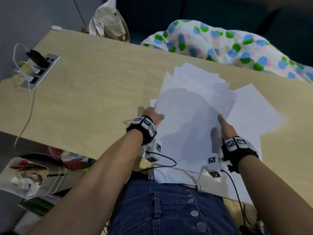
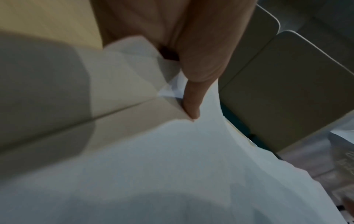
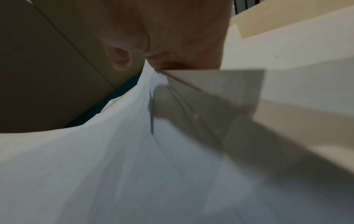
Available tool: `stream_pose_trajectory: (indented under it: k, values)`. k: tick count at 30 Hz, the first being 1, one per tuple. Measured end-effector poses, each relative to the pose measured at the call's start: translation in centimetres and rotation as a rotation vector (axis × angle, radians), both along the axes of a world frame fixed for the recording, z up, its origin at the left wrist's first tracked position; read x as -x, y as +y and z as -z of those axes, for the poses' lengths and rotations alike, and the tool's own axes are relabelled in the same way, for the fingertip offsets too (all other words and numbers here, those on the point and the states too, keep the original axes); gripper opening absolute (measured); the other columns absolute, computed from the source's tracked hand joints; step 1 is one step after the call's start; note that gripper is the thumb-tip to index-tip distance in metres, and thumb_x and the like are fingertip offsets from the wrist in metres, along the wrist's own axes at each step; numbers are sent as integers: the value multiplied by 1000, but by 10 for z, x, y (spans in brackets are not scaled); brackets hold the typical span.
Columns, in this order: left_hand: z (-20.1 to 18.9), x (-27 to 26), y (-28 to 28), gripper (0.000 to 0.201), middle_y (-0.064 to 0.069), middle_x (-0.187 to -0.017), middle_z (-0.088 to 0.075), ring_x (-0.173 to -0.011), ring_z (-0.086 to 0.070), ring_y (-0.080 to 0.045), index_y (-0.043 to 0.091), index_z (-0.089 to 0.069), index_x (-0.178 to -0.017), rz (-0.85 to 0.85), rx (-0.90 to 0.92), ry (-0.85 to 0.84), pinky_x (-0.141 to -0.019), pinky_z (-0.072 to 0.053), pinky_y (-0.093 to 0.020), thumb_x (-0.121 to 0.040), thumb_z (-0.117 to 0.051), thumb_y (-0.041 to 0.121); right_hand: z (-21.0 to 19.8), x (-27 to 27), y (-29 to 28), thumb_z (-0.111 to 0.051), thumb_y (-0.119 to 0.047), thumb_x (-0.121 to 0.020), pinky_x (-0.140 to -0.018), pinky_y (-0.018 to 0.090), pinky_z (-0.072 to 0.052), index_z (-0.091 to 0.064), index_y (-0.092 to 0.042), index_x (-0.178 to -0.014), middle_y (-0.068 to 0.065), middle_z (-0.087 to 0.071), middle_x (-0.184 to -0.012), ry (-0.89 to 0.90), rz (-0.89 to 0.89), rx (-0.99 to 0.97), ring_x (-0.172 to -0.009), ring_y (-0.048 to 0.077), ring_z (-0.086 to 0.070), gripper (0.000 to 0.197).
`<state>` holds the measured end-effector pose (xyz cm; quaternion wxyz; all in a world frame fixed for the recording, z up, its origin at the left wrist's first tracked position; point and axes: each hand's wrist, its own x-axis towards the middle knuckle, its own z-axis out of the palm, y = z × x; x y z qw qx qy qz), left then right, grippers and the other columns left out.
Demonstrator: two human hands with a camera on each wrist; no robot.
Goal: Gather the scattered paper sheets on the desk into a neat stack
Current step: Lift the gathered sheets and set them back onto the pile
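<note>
A loose, fanned bundle of white paper sheets (image 1: 191,116) lies slightly lifted over the right half of the wooden desk (image 1: 93,90). My left hand (image 1: 155,114) grips the bundle's left edge, thumb on top and fingers hidden beneath. My right hand (image 1: 223,122) pinches the right edge the same way. The left wrist view shows my thumb (image 2: 191,103) pressing on the top sheet (image 2: 153,166). In the right wrist view the palm (image 3: 162,45) closes on the curved paper (image 3: 114,166). More sheets (image 1: 254,109) lie flat under and to the right of the bundle.
A socket panel with plugged chargers and cables (image 1: 39,70) sits at the desk's left end. A cloth bag (image 1: 108,22) and a dotted blanket (image 1: 220,46) lie beyond the far edge. A bin (image 1: 27,175) stands below the near left edge.
</note>
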<state>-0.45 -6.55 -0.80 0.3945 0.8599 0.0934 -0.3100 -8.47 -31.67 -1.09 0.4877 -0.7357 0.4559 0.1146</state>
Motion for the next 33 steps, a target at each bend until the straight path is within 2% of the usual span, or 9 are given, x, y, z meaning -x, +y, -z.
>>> stream_pose_trajectory:
  k: [4,7,10,14,17,20,24,27,33]
  values:
    - [4,8,-15,54,-3,-115,-65,-98,-62,-21,19,-42,-140,42,89,-115,-81,-45,-28,-90,-59,29,4,2,1,-68,-36,-83,-81,32,-36,-47,8,-129,20,-55,-123,-34,-50,31,-96,24,-48,67]
    - [6,8,-22,48,-10,-86,-63,-80,-60,-27,6,-56,-95,109,-84,-51,-70,-45,-30,-89,-53,53,-1,6,9,-62,0,-85,-73,23,-42,-57,-6,-101,13,-62,-99,-152,-3,-9,-88,21,-51,18]
    - [5,1,-13,62,-5,-80,-62,-74,-58,-26,7,-55,-88,138,-173,-60,-64,-42,-29,-79,-54,68,-17,11,18,-44,17,-85,-53,7,-46,-51,-13,-86,0,-50,-76,-387,82,-136,-71,17,-50,31]
    - [-2,-16,11,77,-2,-113,-58,-105,-56,-23,10,-53,-123,-79,41,-66,-84,-47,-32,-69,-72,61,-32,5,1,-55,9,-83,-85,31,-52,-57,-7,-119,2,-66,-91,-445,-44,-109,-91,26,-64,39]
    - [-12,-22,18,99,-1,-119,-64,-113,-58,-25,11,-55,-128,-122,281,14,-96,-46,-39,-51,-80,68,-33,-1,-8,-61,2,-80,-94,44,-47,-61,-15,-110,2,-68,-94,-445,-55,-184,-95,28,-63,35]
    - [-25,-19,18,63,-2,-129,-62,-117,-55,-17,10,-59,-126,-103,445,24,-110,-34,-35,-73,-78,39,-31,-5,-5,-65,1,-75,-92,49,-48,-63,-17,-100,8,-68,-93,-449,-76,-285,-94,33,-62,31]
    - [-27,-19,20,59,-3,-118,-67,-108,-61,-19,5,-61,-121,-169,486,-105,-94,-44,-29,-70,-82,25,-33,-8,2,-69,6,-64,-79,38,-50,-68,-8,-91,5,-73,-76,-460,-88,-310,-84,32,-63,31]
    - [-39,-21,17,44,-12,-110,-69,-96,-64,-19,0,-64,-115,-242,513,-241,-85,-49,-26,-74,-78,6,-40,-24,5,-73,2,-54,-85,49,-53,-70,-9,-81,4,-71,-70,-528,-80,-186,-87,34,-64,30]
    - [-84,-34,4,13,3,-80,-63,-72,-61,-11,16,-61,-81,-398,568,-405,-55,-48,-4,-81,-72,9,-82,-59,19,-68,11,-71,-78,36,-53,-67,-8,-87,5,-70,-80,-669,-71,-126,-73,23,-64,26]
